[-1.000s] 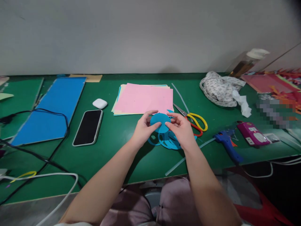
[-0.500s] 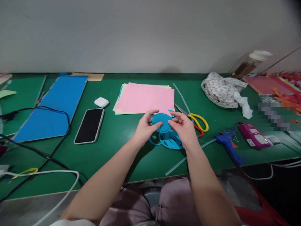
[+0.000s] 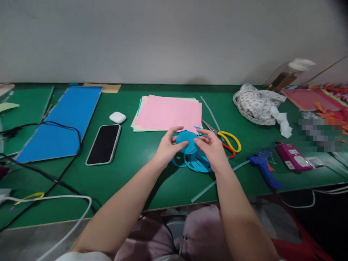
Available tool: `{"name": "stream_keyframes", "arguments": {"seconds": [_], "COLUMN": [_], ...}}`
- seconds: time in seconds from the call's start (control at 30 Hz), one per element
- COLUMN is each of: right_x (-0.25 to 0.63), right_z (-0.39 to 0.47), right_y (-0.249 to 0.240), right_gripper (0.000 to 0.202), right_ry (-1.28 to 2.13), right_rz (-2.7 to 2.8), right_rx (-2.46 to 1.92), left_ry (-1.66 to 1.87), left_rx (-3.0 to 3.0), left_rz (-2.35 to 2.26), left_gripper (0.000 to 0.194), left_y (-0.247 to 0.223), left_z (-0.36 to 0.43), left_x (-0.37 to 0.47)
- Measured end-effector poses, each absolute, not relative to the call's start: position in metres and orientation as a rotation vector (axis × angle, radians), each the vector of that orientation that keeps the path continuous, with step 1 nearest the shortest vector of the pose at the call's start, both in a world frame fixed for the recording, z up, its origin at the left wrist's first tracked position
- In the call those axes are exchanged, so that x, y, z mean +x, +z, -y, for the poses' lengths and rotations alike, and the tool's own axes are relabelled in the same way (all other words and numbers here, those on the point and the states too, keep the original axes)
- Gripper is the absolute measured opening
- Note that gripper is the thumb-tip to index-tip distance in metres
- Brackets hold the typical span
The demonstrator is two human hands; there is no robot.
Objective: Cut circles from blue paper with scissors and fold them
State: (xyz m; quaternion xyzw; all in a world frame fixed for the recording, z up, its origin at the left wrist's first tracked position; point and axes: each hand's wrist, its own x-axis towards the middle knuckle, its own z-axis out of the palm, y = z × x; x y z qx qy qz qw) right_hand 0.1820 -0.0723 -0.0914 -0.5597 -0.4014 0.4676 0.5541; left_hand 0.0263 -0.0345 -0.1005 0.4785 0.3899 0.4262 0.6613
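Between my two hands is a round blue paper disc (image 3: 186, 138). My left hand (image 3: 169, 145) pinches its left edge, thumb on top. My right hand (image 3: 211, 145) grips the right edge the same way, its index finger stretched out above. Below the disc lie cut blue paper scraps (image 3: 194, 164), curved and ring-shaped, partly covered by my right hand. Just right of that hand are scissors (image 3: 231, 139) with yellow and red handles, blades pointing toward the paper stack. A stack of coloured sheets, pink on top (image 3: 168, 114), lies behind my hands.
To the left are a phone (image 3: 103, 145), a white earbud case (image 3: 117, 117), a blue board (image 3: 63, 125) and black cables. On the right lie a blue glue gun (image 3: 264, 168), a purple box (image 3: 293, 156), a patterned cloth (image 3: 254, 105) and a bottle (image 3: 290, 74). A clear glue stick (image 3: 203, 191) lies near the front edge.
Both hands keep hold of the blue disc in nearly the same place. Only a very slight shift of the view shows.
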Motion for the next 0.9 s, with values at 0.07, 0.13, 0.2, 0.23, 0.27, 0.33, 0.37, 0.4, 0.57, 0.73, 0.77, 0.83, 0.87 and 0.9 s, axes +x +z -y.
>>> {"name": "stream_keyframes", "arguments": {"seconds": [0.07, 0.13, 0.2, 0.23, 0.27, 0.33, 0.37, 0.4, 0.57, 0.73, 0.77, 0.83, 0.87, 0.9], "right_x": [0.1787, 0.1766, 0.1757, 0.1755, 0.1755, 0.1756, 0.1758, 0.1761, 0.1772, 0.1769, 0.1768, 0.1764, 0.176, 0.1755], "right_z": [0.0725, 0.0727, 0.0728, 0.0728, 0.0727, 0.0723, 0.0721, 0.0719, 0.0717, 0.0713, 0.0713, 0.0715, 0.0717, 0.072], "right_y": [-0.0937, -0.0952, -0.0959, -0.096, -0.0961, -0.0963, -0.0964, -0.0965, -0.0964, -0.097, -0.0973, -0.0977, -0.0977, -0.0975], "right_gripper": [0.044, 0.043, 0.041, 0.04, 0.04, 0.039, 0.039, 0.039, 0.043, 0.042, 0.042, 0.041, 0.04, 0.04], "right_ry": [1.11, 1.105, 1.095, 1.091, 1.083, 1.063, 1.057, 1.057, 1.095, 1.104, 1.094, 1.064, 1.047, 1.029], "right_rz": [1.016, 1.044, 1.045, 1.047, 1.05, 1.042, 1.029, 1.008, 0.931, 0.963, 0.979, 1.018, 1.038, 1.059], "right_rx": [-1.301, -1.284, -1.283, -1.282, -1.283, -1.283, -1.283, -1.281, -1.256, -1.254, -1.259, -1.277, -1.289, -1.3], "left_ry": [0.958, 0.959, 0.96, 0.962, 0.962, 0.967, 0.972, 0.977, 0.982, 0.935, 0.924, 0.912, 0.911, 0.914], "left_rx": [1.091, 1.095, 1.094, 1.092, 1.087, 1.064, 1.047, 1.027, 0.957, 0.981, 0.995, 1.027, 1.041, 1.052], "left_rz": [-0.871, -0.866, -0.862, -0.861, -0.86, -0.866, -0.872, -0.877, -0.874, -0.869, -0.868, -0.865, -0.864, -0.863], "left_gripper": [0.062, 0.061, 0.06, 0.06, 0.06, 0.058, 0.054, 0.051, 0.057, 0.054, 0.055, 0.062, 0.065, 0.065], "left_y": [-0.1003, -0.1001, -0.0997, -0.0995, -0.0992, -0.0986, -0.0984, -0.0982, -0.0995, -0.0992, -0.0989, -0.0983, -0.0982, -0.0982], "left_z": [0.0354, 0.036, 0.0363, 0.0364, 0.0363, 0.0359, 0.0355, 0.035, 0.0331, 0.0341, 0.0344, 0.035, 0.0352, 0.0354], "left_x": [0.0271, 0.0277, 0.0283, 0.0284, 0.0283, 0.0278, 0.0273, 0.0268, 0.0245, 0.0254, 0.0257, 0.0263, 0.0266, 0.0268]}}
